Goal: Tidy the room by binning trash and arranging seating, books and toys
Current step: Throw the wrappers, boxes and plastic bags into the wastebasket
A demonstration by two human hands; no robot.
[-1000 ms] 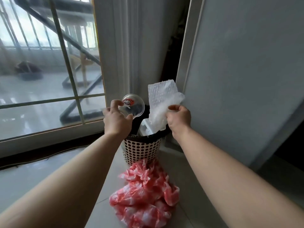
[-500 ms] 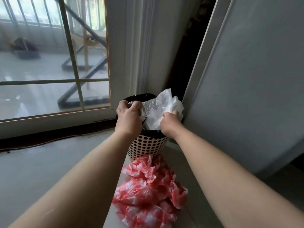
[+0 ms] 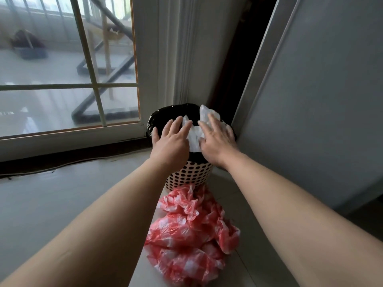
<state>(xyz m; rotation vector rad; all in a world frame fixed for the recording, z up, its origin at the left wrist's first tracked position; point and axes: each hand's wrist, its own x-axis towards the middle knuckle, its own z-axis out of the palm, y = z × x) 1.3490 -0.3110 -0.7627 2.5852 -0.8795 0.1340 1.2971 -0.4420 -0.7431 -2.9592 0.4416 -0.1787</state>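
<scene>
**A:** What did the head camera show?

**B:** A small pale bin point(image 3: 186, 175) with dark dots, lined with a black bag point(image 3: 165, 114), stood on the floor point(image 3: 62, 204). It sat in the corner between a glazed door point(image 3: 62, 104) and a tall grey panel point(image 3: 321, 100). Both of the person's bare arms reached down to it.

**A:** What were the hands doing?

**B:** The left hand point(image 3: 171, 141) lay flat over the bin's mouth, fingers straight and spread, gripping nothing. The right hand point(image 3: 216, 143) was just as flat and released. Its fingers rested on crumpled clear-white plastic point(image 3: 207, 114) that poked above the rim. It looked like a press downward, probably to pack the trash low so it would not spring back out.

**A:** Was any trash outside the bin?

**B:** Yes. A crumpled red-and-white plastic bag point(image 3: 190, 230) lay on the floor just in front of the bin's base, on the person's side. Whether it touched the bin could not be told. It seemed the likely next thing to be binned.

**A:** And the room?

**B:** The floor was pale and smooth, with a dark sill running along the door. Through the glass, a dark metal frame point(image 3: 103, 96) stood on a bright outdoor floor.
</scene>
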